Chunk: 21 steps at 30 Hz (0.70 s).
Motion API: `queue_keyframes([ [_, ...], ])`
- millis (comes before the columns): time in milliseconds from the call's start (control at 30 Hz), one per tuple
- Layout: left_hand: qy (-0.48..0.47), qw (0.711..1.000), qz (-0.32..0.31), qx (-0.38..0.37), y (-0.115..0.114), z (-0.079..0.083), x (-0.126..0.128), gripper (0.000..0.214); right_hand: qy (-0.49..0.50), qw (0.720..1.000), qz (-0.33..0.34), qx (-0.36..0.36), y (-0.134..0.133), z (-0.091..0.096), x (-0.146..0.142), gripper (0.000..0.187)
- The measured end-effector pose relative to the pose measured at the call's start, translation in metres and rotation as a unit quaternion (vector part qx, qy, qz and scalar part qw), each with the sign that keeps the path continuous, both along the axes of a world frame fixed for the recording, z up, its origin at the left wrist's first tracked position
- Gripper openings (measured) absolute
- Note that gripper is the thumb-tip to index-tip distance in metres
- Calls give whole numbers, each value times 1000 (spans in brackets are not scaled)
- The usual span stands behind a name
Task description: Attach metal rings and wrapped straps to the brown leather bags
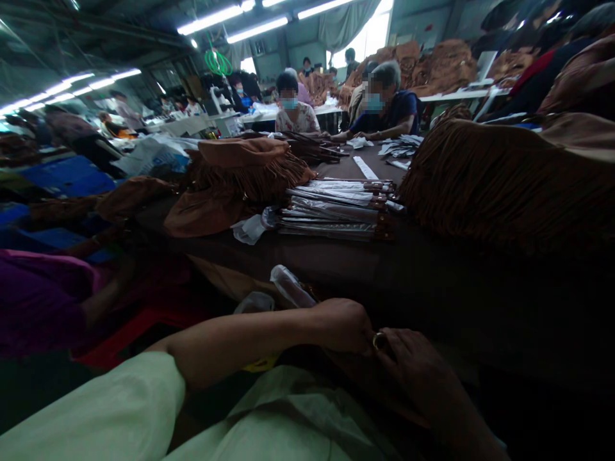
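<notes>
Close to my body, my left hand (343,324) is closed in a fist, its fingertips turned toward my right hand. My right hand (416,362) is closed too, with bent fingers meeting the left. A gold-coloured ring (378,340) shows where they meet; I cannot tell if it is worn or a fitting. Dark brown material (353,368) hangs below both hands, dim in the shadow. Just beyond my left hand, a strap in clear plastic wrap (292,286) sticks up at the table's near edge. What the fingers pinch is hidden.
Plastic-wrapped straps (336,211) lie stacked on the dark table (307,256). Brown fringed bags (245,169) are piled left of them, and a larger fringed pile (500,186) stands right. Co-workers sit across the table. A person in a purple sleeve (45,301) works close on the left.
</notes>
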<state>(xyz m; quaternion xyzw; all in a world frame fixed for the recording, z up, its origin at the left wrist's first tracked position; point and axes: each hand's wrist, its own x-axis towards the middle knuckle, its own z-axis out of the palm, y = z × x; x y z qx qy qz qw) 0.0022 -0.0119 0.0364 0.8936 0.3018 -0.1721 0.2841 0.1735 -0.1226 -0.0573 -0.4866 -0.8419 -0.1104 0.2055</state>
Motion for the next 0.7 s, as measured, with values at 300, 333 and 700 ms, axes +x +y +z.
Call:
queue_keyframes([
  [300,-29,999,5,22,-6,-5,-5,26,28,1000,-7,-4,0,0,1,28],
  [333,-37,999,0,34,-7,-6,-6,25,25,1000,-5,2,-1,0,1,28],
  [700,-75,992,-27,98,-17,-9,-13,22,-6,1000,-7,24,-3,-4,2,30],
])
